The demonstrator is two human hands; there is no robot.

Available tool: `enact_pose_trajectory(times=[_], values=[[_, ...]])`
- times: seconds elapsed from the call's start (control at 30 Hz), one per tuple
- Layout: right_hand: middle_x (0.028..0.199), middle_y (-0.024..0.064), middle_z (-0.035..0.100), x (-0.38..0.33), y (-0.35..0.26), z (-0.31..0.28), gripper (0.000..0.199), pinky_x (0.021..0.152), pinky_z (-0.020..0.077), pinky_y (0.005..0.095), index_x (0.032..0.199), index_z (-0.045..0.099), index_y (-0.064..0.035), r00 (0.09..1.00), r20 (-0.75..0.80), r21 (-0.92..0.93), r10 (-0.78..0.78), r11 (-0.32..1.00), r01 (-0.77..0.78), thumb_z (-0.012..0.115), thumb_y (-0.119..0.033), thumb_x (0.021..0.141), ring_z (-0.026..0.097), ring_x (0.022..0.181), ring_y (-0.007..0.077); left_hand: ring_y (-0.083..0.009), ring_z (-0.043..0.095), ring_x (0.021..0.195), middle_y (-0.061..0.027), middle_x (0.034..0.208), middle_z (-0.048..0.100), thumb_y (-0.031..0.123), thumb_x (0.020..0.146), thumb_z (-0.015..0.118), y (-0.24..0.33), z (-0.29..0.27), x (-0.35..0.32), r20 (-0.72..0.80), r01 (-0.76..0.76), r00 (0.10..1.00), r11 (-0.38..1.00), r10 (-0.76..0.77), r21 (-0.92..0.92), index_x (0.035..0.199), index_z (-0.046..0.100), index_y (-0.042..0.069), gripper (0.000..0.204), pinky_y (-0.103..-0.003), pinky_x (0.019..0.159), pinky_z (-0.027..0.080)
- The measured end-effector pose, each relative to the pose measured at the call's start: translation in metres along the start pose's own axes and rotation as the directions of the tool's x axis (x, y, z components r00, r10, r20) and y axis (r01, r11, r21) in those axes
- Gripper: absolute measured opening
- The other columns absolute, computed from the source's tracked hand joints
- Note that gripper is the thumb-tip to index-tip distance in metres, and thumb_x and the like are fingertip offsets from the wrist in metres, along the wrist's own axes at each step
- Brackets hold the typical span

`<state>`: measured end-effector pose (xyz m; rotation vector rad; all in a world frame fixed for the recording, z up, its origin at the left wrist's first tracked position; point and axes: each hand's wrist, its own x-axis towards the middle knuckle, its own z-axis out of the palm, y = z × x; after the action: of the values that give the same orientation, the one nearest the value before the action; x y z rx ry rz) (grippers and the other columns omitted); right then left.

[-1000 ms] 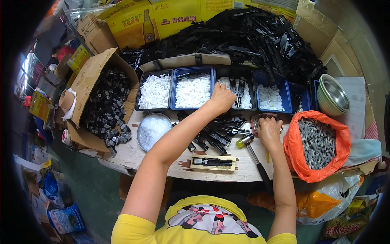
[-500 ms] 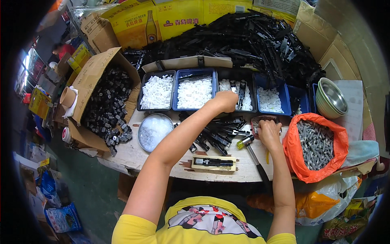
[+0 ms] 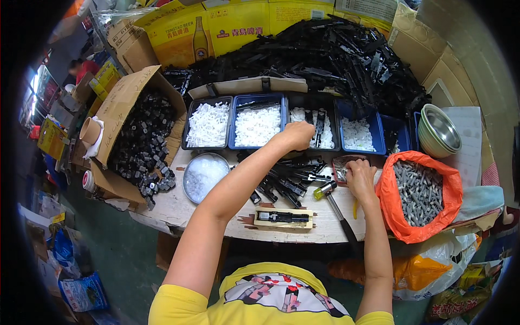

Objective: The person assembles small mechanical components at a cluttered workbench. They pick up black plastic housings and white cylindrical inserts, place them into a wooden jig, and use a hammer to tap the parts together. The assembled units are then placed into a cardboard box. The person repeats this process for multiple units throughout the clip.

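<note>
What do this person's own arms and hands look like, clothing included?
The left hand and right hand are bare, without gloves; no watch or bracelet shows. The short sleeves are plain yellow, like the shirt, whose front carries a colourful print.

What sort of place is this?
Probably an assembly workshop, judging by the heap of black elongated parts, the blue rectangular plastic bins of small white pieces and the black-handled, yellow-tipped hammer.

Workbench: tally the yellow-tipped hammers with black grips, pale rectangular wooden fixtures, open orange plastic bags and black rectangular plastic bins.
Yellow-tipped hammer: 1
Pale wooden fixture: 1
Open orange bag: 1
Black bins: 2
Total: 5
</note>
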<state>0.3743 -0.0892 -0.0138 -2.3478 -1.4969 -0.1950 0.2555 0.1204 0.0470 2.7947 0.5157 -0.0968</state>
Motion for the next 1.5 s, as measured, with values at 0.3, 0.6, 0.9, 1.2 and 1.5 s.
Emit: enact_pose_trajectory(times=[0.3,0.6,0.9,1.2,1.5], values=[[0.087,0.0075,0.053,-0.007,0.000,0.000,0.014,0.075,0.0301,0.0410,0.084,0.058,-0.0081,0.992,-0.126,0.080,-0.031,0.996,0.042,0.054,-0.001,0.073,0.047,0.088,0.0260,-0.0194,0.063,0.065,-0.0151,0.078,0.062,-0.009,0.078,0.046,-0.018,-0.012,-0.020,0.072,0.135,0.985,0.453,-0.154,-0.881,0.093,0.061,-0.010,0.022,-0.028,0.053,0.052],[0.081,0.0080,0.051,-0.022,-0.068,-0.038,0.003,0.074,0.0343,0.0340,0.079,0.052,-0.0035,0.985,-0.153,0.548,-0.086,0.822,0.156,0.054,-0.003,0.078,0.048,0.081,0.0231,-0.0191,0.062,0.072,-0.0125,0.081,0.061,-0.002,0.079,0.061,0.005,0.024,-0.103,-0.018,-0.039,0.992,-0.169,-0.127,-0.985,0.093,0.059,-0.006,0.015,-0.029,0.062,0.054],[0.081,0.0044,0.053,-0.037,-0.128,-0.048,0.007,0.075,0.0306,0.0311,0.080,0.054,-0.0051,0.947,-0.090,0.685,-0.307,0.671,0.283,0.059,-0.002,0.076,0.049,0.081,0.0206,-0.0178,0.063,0.067,-0.0098,0.078,0.061,0.002,0.080,0.061,0.027,0.079,-0.179,-0.082,-0.122,0.992,-0.501,-0.101,-0.857,0.094,0.059,-0.001,0.014,-0.028,0.055,0.054],[0.080,0.0028,0.053,-0.035,-0.138,-0.054,0.013,0.075,0.0291,0.0337,0.081,0.057,-0.0092,0.874,-0.164,0.454,-0.457,0.751,0.478,0.060,-0.003,0.070,0.049,0.079,0.0199,-0.0166,0.063,0.064,-0.0100,0.077,0.061,0.003,0.082,0.060,0.028,0.071,-0.199,-0.053,-0.083,0.994,-0.360,-0.092,-0.929,0.099,0.059,-0.002,0.018,-0.027,0.056,0.053],[0.081,0.0042,0.055,-0.036,-0.140,-0.048,0.020,0.074,0.0325,0.0355,0.082,0.059,-0.0072,0.839,-0.155,0.494,-0.522,0.694,0.524,0.061,0.000,0.064,0.050,0.078,0.0219,-0.0163,0.063,0.060,-0.0111,0.075,0.062,0.005,0.083,0.059,0.031,0.081,-0.205,-0.060,-0.115,0.984,-0.345,-0.167,-0.932,0.095,0.058,-0.003,0.014,-0.027,0.052,0.053]])
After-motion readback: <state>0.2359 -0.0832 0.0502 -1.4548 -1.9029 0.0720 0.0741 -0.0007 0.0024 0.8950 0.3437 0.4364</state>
